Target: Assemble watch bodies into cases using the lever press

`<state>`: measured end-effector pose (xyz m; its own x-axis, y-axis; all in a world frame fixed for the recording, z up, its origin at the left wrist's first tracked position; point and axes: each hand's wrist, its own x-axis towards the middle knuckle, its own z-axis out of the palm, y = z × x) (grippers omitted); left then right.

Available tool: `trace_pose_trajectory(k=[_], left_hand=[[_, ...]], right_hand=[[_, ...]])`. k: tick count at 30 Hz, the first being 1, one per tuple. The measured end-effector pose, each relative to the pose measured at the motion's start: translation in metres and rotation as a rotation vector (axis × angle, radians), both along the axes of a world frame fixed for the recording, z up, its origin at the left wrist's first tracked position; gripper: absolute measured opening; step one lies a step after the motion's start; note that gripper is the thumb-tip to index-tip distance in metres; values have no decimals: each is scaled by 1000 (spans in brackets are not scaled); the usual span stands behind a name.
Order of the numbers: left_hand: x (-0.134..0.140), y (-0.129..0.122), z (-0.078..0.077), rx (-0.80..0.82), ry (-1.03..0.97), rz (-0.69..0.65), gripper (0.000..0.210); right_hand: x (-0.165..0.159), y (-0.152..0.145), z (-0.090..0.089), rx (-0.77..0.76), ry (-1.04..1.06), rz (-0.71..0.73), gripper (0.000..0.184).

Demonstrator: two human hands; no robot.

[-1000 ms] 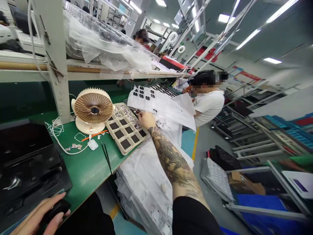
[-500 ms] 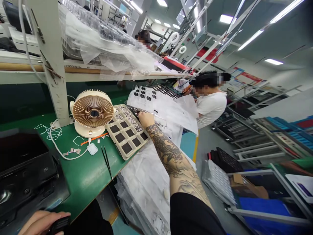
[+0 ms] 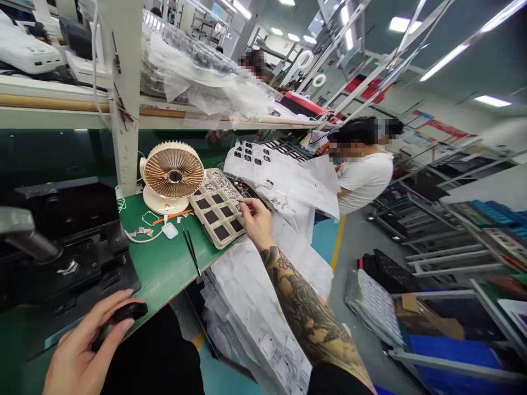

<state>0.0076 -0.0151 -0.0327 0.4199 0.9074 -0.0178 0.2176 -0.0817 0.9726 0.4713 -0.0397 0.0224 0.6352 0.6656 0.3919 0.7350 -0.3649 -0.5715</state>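
My left hand [image 3: 84,343], low on the left by the bench edge, grips a small black rounded piece [image 3: 130,311] between thumb and fingers; its exact kind is unclear. My right hand [image 3: 257,220] is at the right side of a beige compartment tray [image 3: 223,242]. Its thumb and fingers are pinched together, and whatever lies between them is too small to make out. Small metallic parts [image 3: 222,184] fill the tray's far compartments, while the near ones show dark bottoms. A pair of black tweezers [image 3: 191,252] rests on the green bench [image 3: 162,277] left of the tray.
A beige fan [image 3: 174,176] stands behind the tray, with a white cable and an orange stick nearby. At left sits a black machine [image 3: 82,236]. White sheets bearing black pieces [image 3: 253,153] lie beyond the tray. A person in a white shirt [image 3: 366,178] works farther along.
My right hand has drawn back toward me from the tray's far right side. My left hand has risen further into view with the black piece. The camera view has shifted left.
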Motion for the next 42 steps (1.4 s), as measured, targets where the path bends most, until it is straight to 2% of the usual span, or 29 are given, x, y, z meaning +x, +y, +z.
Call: trace_pose_trajectory(k=[4, 8, 11, 13, 16, 17, 20, 22, 24, 28, 32, 37, 42], left_hand=[[6, 6, 16, -3, -133, -81, 24], [6, 6, 26, 12, -382, -160, 16], [-1, 3, 25, 26, -463, -141, 23], [-6, 0, 22, -2, -532, -89, 26], [-7, -3, 18, -93, -656, 13, 22], [-7, -4, 17, -139, -686, 32, 20], [-6, -2, 17, -277, -735, 31, 22], [-6, 1, 19, -303, -750, 25, 23], [-9, 3, 21, -217, -725, 77, 20], [-13, 4, 22, 0, -492, 180, 19], [-13, 2, 21, 90, -371, 169, 20], [-11, 3, 20, 145, -363, 165, 21], [-10, 3, 18, 204, -342, 202, 22]], right_hand=[[-111, -19, -12, 156, 276, 201, 42], [-223, -26, -14, 249, 402, 529, 14], [-273, -17, -16, 251, 379, 761, 12], [-290, -8, -21, 234, 411, 828, 12], [-300, 1, -30, 237, 442, 785, 11], [-301, 3, -33, 257, 412, 767, 19], [-299, 6, -36, 360, 143, 865, 51], [-295, 7, -36, 425, -15, 951, 56], [-291, 7, -35, 475, 8, 917, 53], [-289, 1, -32, 508, 330, 779, 43], [-296, -2, -30, 453, 580, 854, 27], [-300, 2, -27, 326, 549, 847, 12], [-297, 4, -20, 357, 481, 905, 21]])
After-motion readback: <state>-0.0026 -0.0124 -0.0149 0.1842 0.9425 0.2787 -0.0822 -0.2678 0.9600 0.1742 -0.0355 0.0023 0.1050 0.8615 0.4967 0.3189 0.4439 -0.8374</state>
